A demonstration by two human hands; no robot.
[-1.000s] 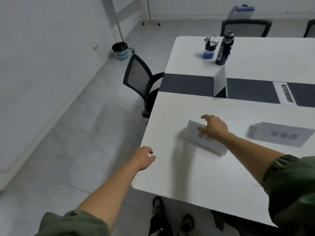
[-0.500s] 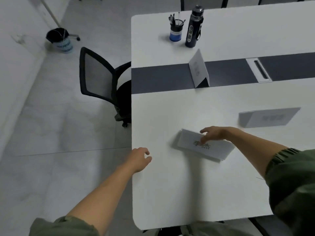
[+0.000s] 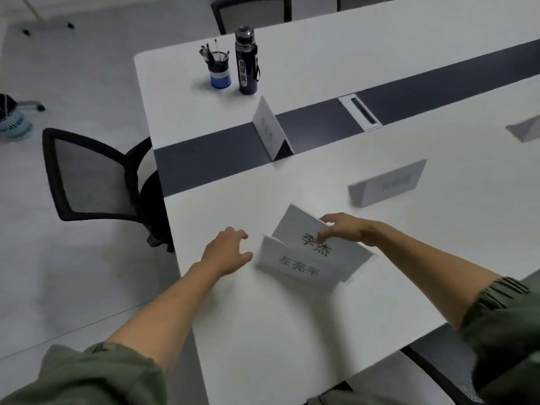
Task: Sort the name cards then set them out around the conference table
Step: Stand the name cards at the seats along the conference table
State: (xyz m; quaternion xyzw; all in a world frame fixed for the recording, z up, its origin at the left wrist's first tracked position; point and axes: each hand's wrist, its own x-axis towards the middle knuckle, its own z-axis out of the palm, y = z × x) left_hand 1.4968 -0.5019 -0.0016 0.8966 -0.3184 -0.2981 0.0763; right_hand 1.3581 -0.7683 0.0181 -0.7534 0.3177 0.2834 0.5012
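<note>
Two white name cards with black characters lie stacked near the table's left end. My right hand pinches the upper card and has it slid and tilted off the lower card. My left hand hovers just left of the lower card, fingers spread, holding nothing. A folded card stands upright on the dark centre strip. Another tent card stands to the right, and a third card shows at the right edge.
The white conference table has a dark centre strip with a cable slot. A pen cup and a dark bottle stand at the far left corner. A black mesh chair sits at the table's left end; a bin is on the floor.
My right hand has lifted the top card off the stack, showing a second card beneath. My left hand has moved from the table edge onto the table, close to the cards.
</note>
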